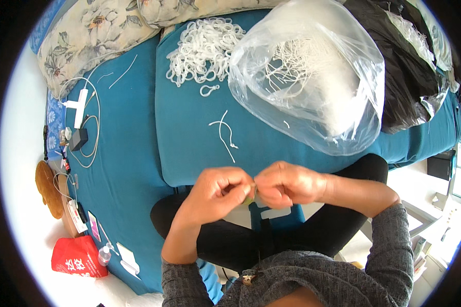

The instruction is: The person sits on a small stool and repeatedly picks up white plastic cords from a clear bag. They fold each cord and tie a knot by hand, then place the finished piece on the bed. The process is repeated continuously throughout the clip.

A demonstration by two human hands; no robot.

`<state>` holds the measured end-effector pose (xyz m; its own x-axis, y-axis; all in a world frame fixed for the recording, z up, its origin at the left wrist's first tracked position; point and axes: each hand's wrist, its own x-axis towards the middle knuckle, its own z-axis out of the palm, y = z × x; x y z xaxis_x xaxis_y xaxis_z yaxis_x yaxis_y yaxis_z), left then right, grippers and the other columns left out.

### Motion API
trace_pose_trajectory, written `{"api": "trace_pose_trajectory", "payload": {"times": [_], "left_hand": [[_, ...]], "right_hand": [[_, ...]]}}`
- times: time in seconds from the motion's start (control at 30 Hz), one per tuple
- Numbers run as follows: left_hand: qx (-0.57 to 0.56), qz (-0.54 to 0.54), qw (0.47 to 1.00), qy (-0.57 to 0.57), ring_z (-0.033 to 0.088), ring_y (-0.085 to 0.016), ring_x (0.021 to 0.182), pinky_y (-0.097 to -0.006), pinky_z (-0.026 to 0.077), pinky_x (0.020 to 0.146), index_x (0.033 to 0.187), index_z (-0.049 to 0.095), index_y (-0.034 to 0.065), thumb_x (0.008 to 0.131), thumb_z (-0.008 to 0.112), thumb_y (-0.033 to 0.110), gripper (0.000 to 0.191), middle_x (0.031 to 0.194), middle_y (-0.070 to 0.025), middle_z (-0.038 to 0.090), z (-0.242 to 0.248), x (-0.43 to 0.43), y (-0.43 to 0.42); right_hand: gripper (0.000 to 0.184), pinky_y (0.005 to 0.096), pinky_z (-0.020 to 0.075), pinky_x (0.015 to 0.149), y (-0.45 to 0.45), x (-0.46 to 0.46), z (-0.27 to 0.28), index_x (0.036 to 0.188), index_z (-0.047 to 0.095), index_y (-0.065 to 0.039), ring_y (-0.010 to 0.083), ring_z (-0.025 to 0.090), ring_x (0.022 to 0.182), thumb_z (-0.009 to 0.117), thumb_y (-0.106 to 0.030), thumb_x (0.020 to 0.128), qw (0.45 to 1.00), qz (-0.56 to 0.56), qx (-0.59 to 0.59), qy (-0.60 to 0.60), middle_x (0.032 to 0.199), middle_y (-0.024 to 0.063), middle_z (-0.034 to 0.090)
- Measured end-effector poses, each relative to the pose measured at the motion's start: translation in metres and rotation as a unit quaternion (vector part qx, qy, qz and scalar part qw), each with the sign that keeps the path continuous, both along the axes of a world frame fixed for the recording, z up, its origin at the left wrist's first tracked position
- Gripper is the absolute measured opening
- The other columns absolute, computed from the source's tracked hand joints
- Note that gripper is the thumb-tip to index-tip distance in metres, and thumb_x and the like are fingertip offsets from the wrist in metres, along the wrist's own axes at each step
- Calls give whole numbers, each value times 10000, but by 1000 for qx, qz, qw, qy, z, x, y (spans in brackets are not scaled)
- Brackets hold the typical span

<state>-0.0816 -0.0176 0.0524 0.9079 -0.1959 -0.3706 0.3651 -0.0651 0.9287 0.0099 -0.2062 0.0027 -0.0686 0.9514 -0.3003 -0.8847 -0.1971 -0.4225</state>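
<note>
My left hand (219, 193) and my right hand (290, 184) meet above my lap, their fingertips pinching something small between them. A bit of yellow-green shows below my left fingers; what it belongs to is hidden. On the teal cloth ahead lie loose white cords (226, 134), one with a knot at its end. Beyond them a single white plastic loop clasp (209, 90) sits beside a heap of similar clasps (205, 50). To the right of the heap, an open clear plastic bag (249, 96) holds many white cords (292, 65).
A black plastic bag (395, 84) lies at the right. On the left are a white power strip (80, 108), a black adapter (78, 139), cables, a plastic bottle (104, 256) and a red bag (77, 255). Floral cushions (96, 34) border the far edge.
</note>
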Motion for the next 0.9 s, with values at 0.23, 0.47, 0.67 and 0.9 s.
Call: {"api": "trace_pose_trajectory", "payload": {"times": [0.23, 0.47, 0.67, 0.9], "left_hand": [[-91, -66, 992, 58, 412, -87, 469, -254, 260, 441, 669, 631, -5, 762, 610, 122, 159, 572, -32, 507, 21, -2, -2], [-129, -89, 983, 97, 430, -60, 531, -230, 290, 463, 782, 664, 1, 770, 593, 21, 75, 652, -31, 558, 18, -3, 5], [-145, 19, 989, -23, 536, -111, 623, -221, 404, 534, 866, 637, -38, 803, 518, 21, 147, 739, -74, 611, 26, 12, -18], [-10, 298, 949, -105, 554, -85, 705, -224, 457, 558, 1116, 603, -9, 942, 546, 265, 330, 897, -65, 626, -13, 68, 15]], "right_hand": [[418, 225, 269, 379, -11, -10, 26, 677, 512, -45, 51, 355, 427, 400, -268, 1013, 989, 43, 120, -76, 512, -33, 421], [391, 241, 233, 417, -15, -26, 24, 652, 456, -72, 45, 280, 470, 435, -254, 997, 997, 14, 81, -9, 534, -59, 354], [253, 227, 361, 455, -22, 16, 59, 865, 629, -9, 47, 428, 507, 479, -188, 963, 908, -128, 135, -375, 583, -39, 468], [471, 239, 261, 405, -92, 121, 144, 559, 483, -68, 88, 364, 414, 388, -292, 962, 535, -580, -155, -595, 484, 18, 447]]}}
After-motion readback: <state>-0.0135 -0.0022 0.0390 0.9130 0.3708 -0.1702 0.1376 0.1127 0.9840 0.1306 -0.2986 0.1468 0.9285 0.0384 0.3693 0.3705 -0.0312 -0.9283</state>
